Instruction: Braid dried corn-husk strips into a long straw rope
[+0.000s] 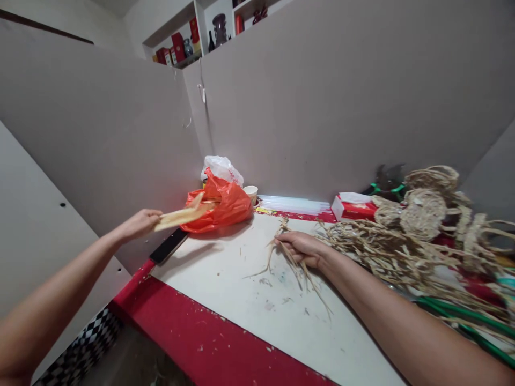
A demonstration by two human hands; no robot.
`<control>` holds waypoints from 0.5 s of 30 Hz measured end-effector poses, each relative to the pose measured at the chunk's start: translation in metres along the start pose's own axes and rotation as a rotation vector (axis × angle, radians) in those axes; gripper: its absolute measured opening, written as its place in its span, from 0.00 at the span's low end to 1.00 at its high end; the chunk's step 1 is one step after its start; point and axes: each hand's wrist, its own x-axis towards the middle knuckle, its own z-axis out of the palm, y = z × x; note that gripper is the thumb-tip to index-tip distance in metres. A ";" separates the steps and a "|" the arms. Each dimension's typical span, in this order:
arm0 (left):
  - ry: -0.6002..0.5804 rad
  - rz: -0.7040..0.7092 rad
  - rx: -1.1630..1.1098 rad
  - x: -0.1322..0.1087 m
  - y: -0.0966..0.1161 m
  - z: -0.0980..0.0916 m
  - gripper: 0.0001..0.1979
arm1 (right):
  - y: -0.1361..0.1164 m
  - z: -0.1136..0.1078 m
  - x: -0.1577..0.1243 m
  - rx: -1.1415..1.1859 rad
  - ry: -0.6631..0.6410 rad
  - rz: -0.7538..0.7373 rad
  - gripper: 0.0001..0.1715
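My left hand (140, 222) is closed on one end of a flat, pale yellow dried husk strip (181, 215), raised above the table's left side. The strip's far end, blurred, overlaps the orange plastic bag (225, 206). Near the middle of the white board (241, 289), my right hand (301, 247) pinches a braid of dried plant fibre (284, 225). Its knotted end sticks up past my fingers, while loose strands (298, 273) fan out below toward the board. A heap of braided fibre (378, 246) lies just right of this hand.
A black phone (168, 246) lies at the table's left edge. Clear sticks (295, 205), a paper cup (251, 193) and a red tissue box (354, 207) line the back. Coiled braids (423, 214) and green-handled pliers (387, 187) sit right. Grey partitions (322, 107) rise behind.
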 end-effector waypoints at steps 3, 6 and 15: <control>-0.110 0.150 0.013 -0.012 0.004 0.061 0.14 | 0.002 0.000 0.000 -0.006 0.007 0.003 0.13; -0.101 0.377 0.229 -0.005 0.010 0.114 0.13 | 0.003 -0.002 0.000 -0.018 0.014 -0.003 0.13; 0.102 0.605 0.174 0.033 0.001 0.155 0.28 | 0.003 -0.003 0.001 -0.009 0.008 -0.010 0.12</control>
